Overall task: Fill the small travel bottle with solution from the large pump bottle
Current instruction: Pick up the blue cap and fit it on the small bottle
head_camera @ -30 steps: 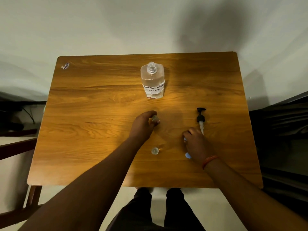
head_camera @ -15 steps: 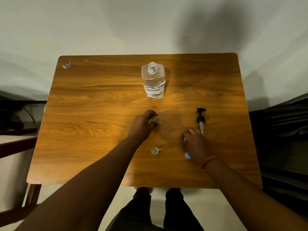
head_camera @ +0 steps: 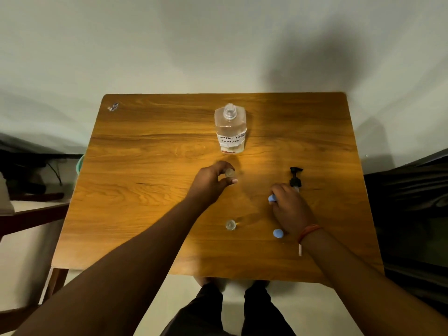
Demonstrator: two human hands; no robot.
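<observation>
Wood table (head_camera: 145, 190), pale wall behind. Big bottle (head_camera: 230, 128) far centre, uncapped w/ pump (head_camera: 295, 178) lying right, prob. for pouring. Left hand (head_camera: 209, 181) pinches small bottle (head_camera: 229, 172) upright; right hand (head_camera: 289, 206) grips blue cap (head_camera: 272, 198).

Table: we count one wooden table (head_camera: 145, 190), seen from above.
Large bottles: we count one large bottle (head_camera: 230, 128), clear, neck open, with a handwritten label.
Pump heads: we count one black pump head (head_camera: 295, 177), lying off the bottle.
Small clear items: we count two, one small bottle (head_camera: 229, 172) at the left hand's fingers and one small clear piece (head_camera: 230, 224) on the near side of the table; we cannot tell what the second one is.
Blue pieces: we count two visible blue spots, one blue piece (head_camera: 272, 198) at the right hand and one blue cap (head_camera: 278, 233) by the wrist.
Hands: we count two, left hand (head_camera: 211, 183) and right hand (head_camera: 289, 207).
Wristbands: we count one orange wristband (head_camera: 309, 232).
Stickers: we count one sticker (head_camera: 113, 106) at the far-left corner.
</observation>
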